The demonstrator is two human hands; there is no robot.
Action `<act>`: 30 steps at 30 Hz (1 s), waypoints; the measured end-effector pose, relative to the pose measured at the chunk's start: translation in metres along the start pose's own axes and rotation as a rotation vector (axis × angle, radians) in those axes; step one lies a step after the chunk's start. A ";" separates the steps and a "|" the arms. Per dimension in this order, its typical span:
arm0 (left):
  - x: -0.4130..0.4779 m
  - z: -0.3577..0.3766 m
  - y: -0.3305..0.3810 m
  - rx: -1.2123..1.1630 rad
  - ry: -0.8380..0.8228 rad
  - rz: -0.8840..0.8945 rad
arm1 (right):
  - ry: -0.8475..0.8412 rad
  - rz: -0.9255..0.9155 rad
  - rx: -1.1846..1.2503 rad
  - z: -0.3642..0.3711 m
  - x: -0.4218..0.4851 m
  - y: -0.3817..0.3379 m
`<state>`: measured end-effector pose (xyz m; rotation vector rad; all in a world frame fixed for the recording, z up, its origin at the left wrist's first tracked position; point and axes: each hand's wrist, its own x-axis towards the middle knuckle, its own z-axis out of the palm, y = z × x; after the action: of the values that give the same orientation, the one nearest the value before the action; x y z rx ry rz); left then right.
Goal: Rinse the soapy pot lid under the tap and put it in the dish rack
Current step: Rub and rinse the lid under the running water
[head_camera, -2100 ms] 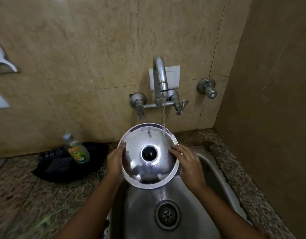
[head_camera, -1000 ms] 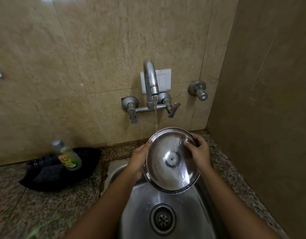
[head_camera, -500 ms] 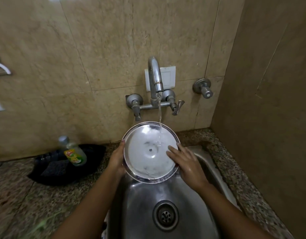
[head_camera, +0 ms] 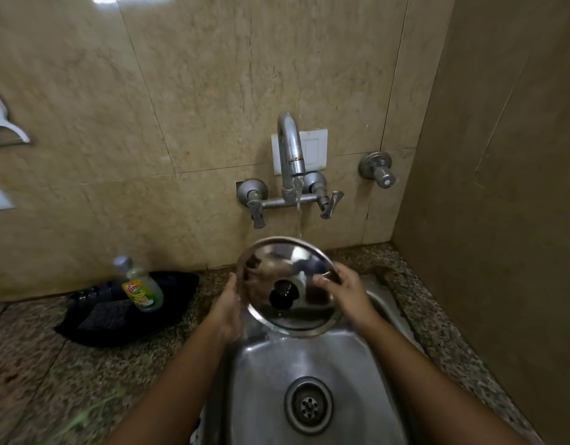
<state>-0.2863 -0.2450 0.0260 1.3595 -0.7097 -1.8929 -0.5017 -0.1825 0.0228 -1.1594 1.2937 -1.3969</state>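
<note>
Both hands hold the steel pot lid [head_camera: 287, 284] tilted over the sink [head_camera: 309, 364], knob side up. The left hand [head_camera: 227, 308] grips its left rim, the right hand [head_camera: 344, 292] its right rim. Water from the tap [head_camera: 290, 155] strikes the lid's far edge.

Red-and-yellow label on the dish soap bottle [head_camera: 141, 290], its lettering too blurred to read
</note>
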 end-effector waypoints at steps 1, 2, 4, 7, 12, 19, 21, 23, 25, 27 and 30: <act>-0.001 0.003 0.000 0.003 0.019 0.054 | 0.066 0.042 0.104 -0.001 0.004 0.001; -0.003 0.006 0.002 0.002 0.038 0.101 | 0.125 0.081 0.188 -0.003 0.007 0.002; -0.001 0.006 0.005 0.009 0.043 0.150 | 0.210 0.157 0.310 -0.011 0.009 0.005; -0.005 0.016 0.010 0.072 0.048 0.200 | 0.278 0.244 0.456 -0.026 0.010 0.011; -0.010 0.051 0.009 0.061 0.056 0.277 | 0.320 0.273 0.600 -0.040 0.016 0.017; -0.021 0.055 0.014 0.132 0.183 0.468 | 0.395 0.124 0.005 -0.033 0.042 -0.002; -0.024 0.051 0.017 0.176 0.217 0.495 | 0.373 -0.024 -0.233 -0.023 0.058 -0.013; -0.028 0.045 0.017 0.206 0.230 0.512 | 0.371 -0.121 -0.421 -0.009 0.072 -0.029; -0.030 0.037 0.016 0.224 0.247 0.517 | 0.470 -0.183 -0.535 0.004 0.082 -0.044; -0.032 0.028 0.016 0.229 0.247 0.524 | 0.614 -0.195 -0.560 0.014 0.089 -0.054; -0.035 0.017 0.017 0.204 0.235 0.548 | 0.702 -0.182 -0.624 0.020 0.093 -0.056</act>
<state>-0.2917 -0.2271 0.0647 1.3110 -1.0487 -1.2367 -0.4985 -0.2739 0.0851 -1.2432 2.2855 -1.6670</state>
